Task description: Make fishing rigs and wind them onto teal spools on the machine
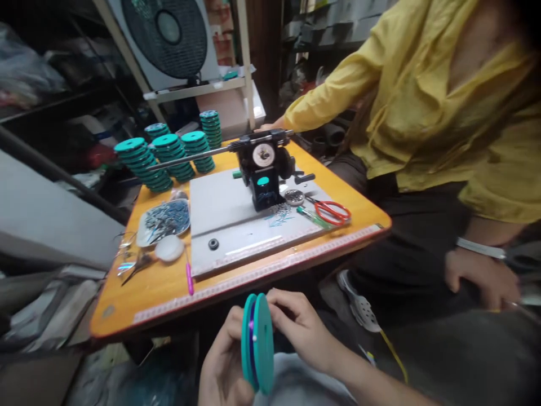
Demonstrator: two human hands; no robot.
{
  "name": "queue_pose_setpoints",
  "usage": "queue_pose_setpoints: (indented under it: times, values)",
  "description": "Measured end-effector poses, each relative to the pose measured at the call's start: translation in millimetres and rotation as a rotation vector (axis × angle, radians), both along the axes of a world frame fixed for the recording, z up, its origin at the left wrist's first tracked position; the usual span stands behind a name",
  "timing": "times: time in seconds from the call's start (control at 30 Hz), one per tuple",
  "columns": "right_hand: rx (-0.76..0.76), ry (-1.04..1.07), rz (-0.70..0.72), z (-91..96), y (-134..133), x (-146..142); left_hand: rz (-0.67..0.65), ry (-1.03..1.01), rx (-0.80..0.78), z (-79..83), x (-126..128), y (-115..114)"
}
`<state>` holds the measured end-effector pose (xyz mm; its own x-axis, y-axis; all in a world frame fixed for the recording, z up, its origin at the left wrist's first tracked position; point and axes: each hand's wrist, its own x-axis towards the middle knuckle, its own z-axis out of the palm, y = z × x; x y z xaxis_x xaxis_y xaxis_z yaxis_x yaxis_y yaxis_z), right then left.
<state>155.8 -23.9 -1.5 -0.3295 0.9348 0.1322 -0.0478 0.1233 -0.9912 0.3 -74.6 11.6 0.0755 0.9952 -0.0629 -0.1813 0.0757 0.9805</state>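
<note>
My left hand (222, 363) grips a teal spool (257, 341) from behind, low in the view near my lap. The spool stands on edge, with purple thread wound in its groove. My right hand (298, 324) is pinched against the spool's right face, fingers curled at its rim. Ahead, on a small orange table (127, 307), a black winding machine (264, 169) with a long metal shaft stands on a grey board (224, 217).
Stacks of teal spools (169, 155) fill the table's far left. A dish of small parts (164, 221), a white lid (169, 248), a pink tool (189, 277) and red scissors (333, 211) lie around. A person in a yellow shirt (431, 96) sits at right, one hand behind the machine.
</note>
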Motion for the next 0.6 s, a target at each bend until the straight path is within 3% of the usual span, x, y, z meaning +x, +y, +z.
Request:
queue_pose_setpoints:
  times: [0.1, 0.17, 0.27, 0.37, 0.47, 0.6]
  values:
    - [-0.005, -0.051, 0.076, -9.9, -10.4, -8.6, 0.008, -0.121, 0.078, -0.8, 3.3, 3.9]
    - [0.056, -0.128, 0.119, -9.3, -15.6, -11.1, 0.072, -0.09, 0.149, -1.5, 3.0, 5.8]
    - [0.197, -0.277, 0.205, 1.8, -21.4, -8.3, 0.197, 0.117, 0.261, -4.1, -3.3, 8.5]
    - [0.353, -0.377, 0.258, 22.1, -23.0, 2.1, 0.231, 0.394, 0.298, -7.3, -14.8, 10.6]
    - [0.499, -0.419, 0.21, 42.3, -15.8, 16.2, 0.135, 0.499, 0.225, -7.5, -24.9, 10.7]
    - [0.619, -0.468, 0.094, 53.2, 3.5, 29.0, -0.122, 0.39, 0.129, 0.6, -28.7, 8.6]
